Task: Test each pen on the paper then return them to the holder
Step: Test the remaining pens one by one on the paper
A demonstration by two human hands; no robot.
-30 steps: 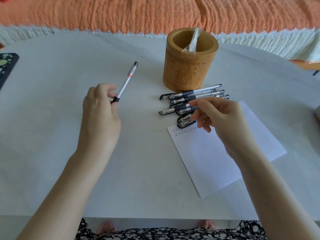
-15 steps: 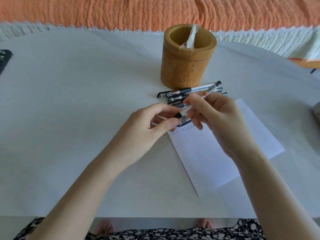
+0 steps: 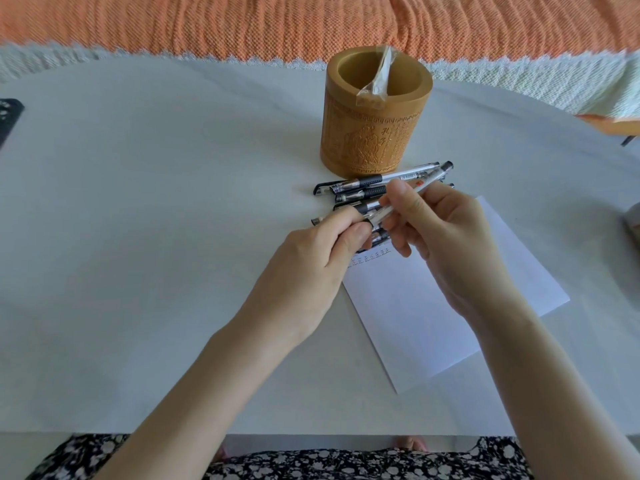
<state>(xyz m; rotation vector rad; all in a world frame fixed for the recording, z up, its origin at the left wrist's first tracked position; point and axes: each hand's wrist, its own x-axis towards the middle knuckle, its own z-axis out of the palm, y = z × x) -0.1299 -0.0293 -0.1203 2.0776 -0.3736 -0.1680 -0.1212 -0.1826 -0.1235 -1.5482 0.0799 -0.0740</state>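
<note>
Your right hand (image 3: 446,244): fingers clamped on a clear pen (image 3: 420,187), its black end cap pointing up toward the holder (image 3: 375,133). Your left hand (image 3: 311,268): fingers pinched on the pen's lower end, likely its cap. Loose pens (image 3: 360,188): piled on the desk (image 3: 156,220), between holder and paper (image 3: 450,306). Paper: small marks along its top edge. Holder: carved bamboo cylinder, upright, containing one plastic-wrapped item (image 3: 377,77).

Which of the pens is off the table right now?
The pen with the red mark on its barrel, held in both hands; the other pens lie piled by the holder.
</note>
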